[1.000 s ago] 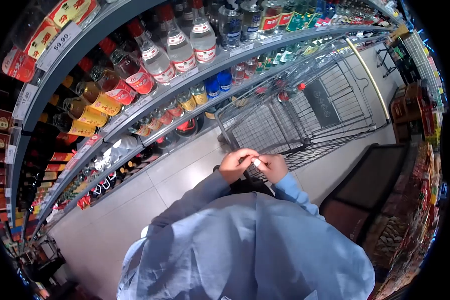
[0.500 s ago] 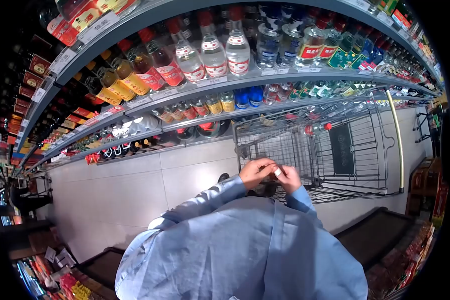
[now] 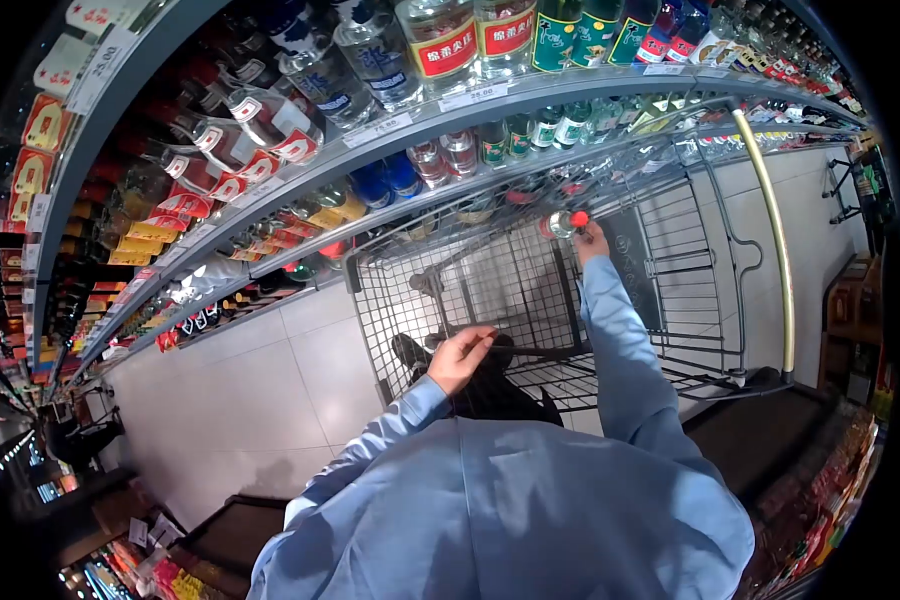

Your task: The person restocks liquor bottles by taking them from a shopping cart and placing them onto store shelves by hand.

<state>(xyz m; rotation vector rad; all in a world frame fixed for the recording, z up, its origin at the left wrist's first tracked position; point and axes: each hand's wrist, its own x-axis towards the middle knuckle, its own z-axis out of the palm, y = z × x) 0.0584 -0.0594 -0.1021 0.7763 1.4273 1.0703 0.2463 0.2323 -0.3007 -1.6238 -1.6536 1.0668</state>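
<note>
A small clear bottle [image 3: 558, 226] with a red cap lies in the upper part of the wire shopping cart [image 3: 390, 305]. My right hand [image 3: 592, 242] is stretched out to it, fingers closed at the cap end. Lower down, in front of my body, my left hand [image 3: 458, 360] hangs over the cart's near side. Its fingers are curled with thumb and forefinger close together; whether something small is between them I cannot make out.
Shelves of bottles run along the far side, with price tags [image 3: 473, 97] on their edges. The cart's pale handle bar [image 3: 770, 230] stands to the right. Dark display platforms [image 3: 760, 440] are close on my near side, with packaged goods [image 3: 820, 500] on the right.
My hands, together before, are now apart. The right has reached forward to the bottle; the left has moved left. My view has shifted along the shelf to the right.
</note>
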